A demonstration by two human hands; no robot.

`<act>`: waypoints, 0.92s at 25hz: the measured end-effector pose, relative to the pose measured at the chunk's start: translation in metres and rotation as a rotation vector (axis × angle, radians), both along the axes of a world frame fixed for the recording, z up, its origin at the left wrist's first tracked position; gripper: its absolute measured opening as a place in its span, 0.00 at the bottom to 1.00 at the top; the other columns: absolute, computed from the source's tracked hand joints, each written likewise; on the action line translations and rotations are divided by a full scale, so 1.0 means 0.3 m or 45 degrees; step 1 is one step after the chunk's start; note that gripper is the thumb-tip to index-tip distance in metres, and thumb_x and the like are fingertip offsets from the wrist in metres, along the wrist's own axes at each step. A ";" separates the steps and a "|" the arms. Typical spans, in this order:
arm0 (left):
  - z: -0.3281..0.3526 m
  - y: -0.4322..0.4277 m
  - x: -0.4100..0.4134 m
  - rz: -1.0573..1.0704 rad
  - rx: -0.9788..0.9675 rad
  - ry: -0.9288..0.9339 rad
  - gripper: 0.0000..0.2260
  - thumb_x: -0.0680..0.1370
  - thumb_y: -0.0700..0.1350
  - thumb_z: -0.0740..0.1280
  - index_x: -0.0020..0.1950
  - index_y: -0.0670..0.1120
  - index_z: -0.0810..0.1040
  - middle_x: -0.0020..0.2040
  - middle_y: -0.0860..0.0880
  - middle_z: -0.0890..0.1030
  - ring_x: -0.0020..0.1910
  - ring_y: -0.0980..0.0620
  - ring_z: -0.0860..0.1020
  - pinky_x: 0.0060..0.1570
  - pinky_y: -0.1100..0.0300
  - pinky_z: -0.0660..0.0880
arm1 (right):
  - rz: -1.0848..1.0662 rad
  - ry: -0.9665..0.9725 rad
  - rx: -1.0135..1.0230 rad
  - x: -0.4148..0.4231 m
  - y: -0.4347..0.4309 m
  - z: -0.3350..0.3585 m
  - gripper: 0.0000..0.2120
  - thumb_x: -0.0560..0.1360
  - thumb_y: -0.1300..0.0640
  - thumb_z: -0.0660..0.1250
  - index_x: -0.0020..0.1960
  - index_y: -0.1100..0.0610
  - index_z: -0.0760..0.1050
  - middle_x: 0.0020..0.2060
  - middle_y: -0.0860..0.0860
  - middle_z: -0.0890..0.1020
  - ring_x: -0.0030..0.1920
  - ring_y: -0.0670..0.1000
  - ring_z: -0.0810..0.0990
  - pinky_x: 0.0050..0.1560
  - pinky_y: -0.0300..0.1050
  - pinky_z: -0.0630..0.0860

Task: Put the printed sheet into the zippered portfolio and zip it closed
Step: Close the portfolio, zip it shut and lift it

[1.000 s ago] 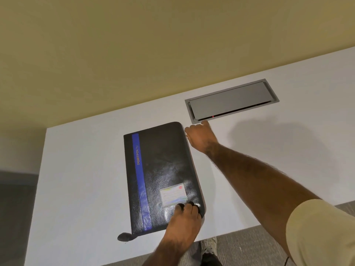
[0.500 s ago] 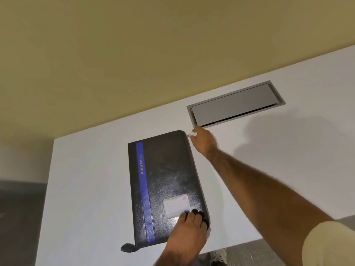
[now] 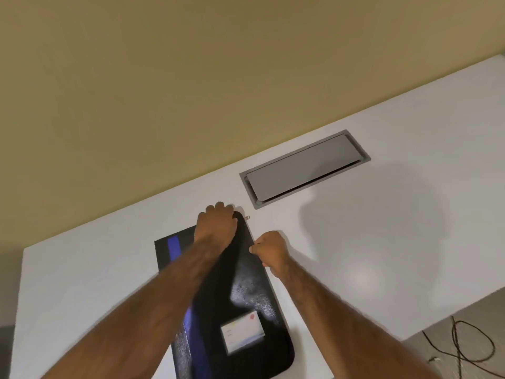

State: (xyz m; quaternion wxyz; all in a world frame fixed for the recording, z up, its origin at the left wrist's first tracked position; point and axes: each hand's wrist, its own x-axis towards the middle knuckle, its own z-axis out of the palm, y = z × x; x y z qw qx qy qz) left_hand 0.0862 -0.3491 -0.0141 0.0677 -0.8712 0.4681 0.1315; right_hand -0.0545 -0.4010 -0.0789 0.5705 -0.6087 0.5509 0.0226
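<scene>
A black zippered portfolio (image 3: 246, 296) with a blue stripe and a small card label (image 3: 243, 335) lies closed on the white table (image 3: 396, 255). My left hand (image 3: 217, 225) reaches across it and grips its far right corner, fingers curled over the edge. My right hand (image 3: 270, 250) is curled at the portfolio's right edge, a little nearer to me, and pinches at the zipper line there. A small metal zipper pull (image 3: 247, 217) sticks out beside the far corner. The printed sheet is not visible.
A grey cable hatch (image 3: 303, 168) is set into the table just beyond the portfolio. A yellow wall runs behind the table. Dark cables (image 3: 464, 348) lie on the floor past the table's near right edge.
My left hand left the portfolio's near corner and now grips its far corner. My right hand came back from the far corner to the right edge. The view has shifted closer.
</scene>
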 end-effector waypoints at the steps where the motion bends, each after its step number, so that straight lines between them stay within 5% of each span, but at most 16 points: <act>1: -0.011 -0.046 0.030 -0.015 0.076 0.051 0.17 0.83 0.52 0.57 0.68 0.46 0.74 0.63 0.44 0.77 0.60 0.43 0.76 0.59 0.49 0.72 | -0.015 0.044 -0.010 0.005 0.008 -0.005 0.07 0.73 0.59 0.75 0.46 0.62 0.81 0.43 0.56 0.83 0.45 0.54 0.84 0.52 0.50 0.84; 8: -0.098 -0.210 0.040 -0.040 0.254 0.045 0.20 0.80 0.56 0.63 0.67 0.45 0.75 0.63 0.45 0.80 0.61 0.44 0.77 0.59 0.52 0.74 | -0.044 0.212 -0.061 0.050 0.040 -0.003 0.11 0.78 0.56 0.71 0.58 0.57 0.77 0.52 0.54 0.81 0.53 0.54 0.82 0.61 0.47 0.80; 16: -0.121 -0.248 0.014 -0.065 0.300 0.053 0.17 0.79 0.44 0.68 0.67 0.45 0.75 0.64 0.44 0.79 0.63 0.44 0.76 0.62 0.51 0.74 | -0.046 0.249 -0.120 0.056 0.038 -0.011 0.07 0.78 0.58 0.71 0.55 0.57 0.77 0.52 0.54 0.82 0.49 0.53 0.81 0.58 0.45 0.79; 23: -0.117 -0.229 0.097 0.401 0.039 0.378 0.19 0.77 0.44 0.68 0.67 0.42 0.74 0.64 0.42 0.79 0.62 0.41 0.78 0.59 0.50 0.76 | -0.099 0.232 -0.107 0.068 0.037 -0.023 0.06 0.77 0.58 0.73 0.52 0.58 0.81 0.47 0.53 0.83 0.46 0.52 0.83 0.53 0.41 0.80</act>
